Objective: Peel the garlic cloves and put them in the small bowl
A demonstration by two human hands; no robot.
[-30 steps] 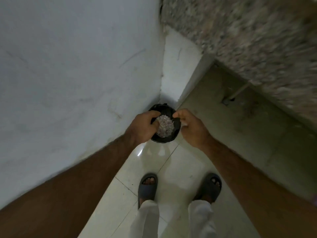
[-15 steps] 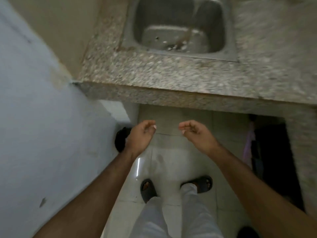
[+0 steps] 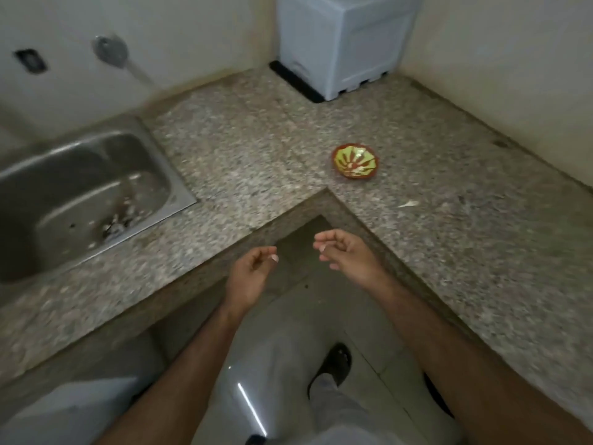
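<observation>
So the small red-rimmed, yellow-green patterned bowl (image 3: 355,162) sits on the speckled granite surface (image 3: 256,149), up and right of both hands. The right hand (image 3: 348,256) is nearer. It and the left hand (image 3: 250,274) hang loosely curled, holding nothing I can see.

This is a plain home kitchen. An L-shaped counter (image 3: 256,149) of speckled granite runs along two walls and wraps around the corner where the person stands. A stainless steel sink (image 3: 80,200) is set into the counter on the left, with bits of debris near its drain, and a tap fitting (image 3: 110,49) sticks out of the wall above it. A white boxy appliance (image 3: 343,40) stands on the counter in the far corner. A small painted bowl (image 3: 355,162) sits on the granite. The floor (image 3: 272,348) is pale glossy tile, and the walls are bare and light-coloured.
</observation>
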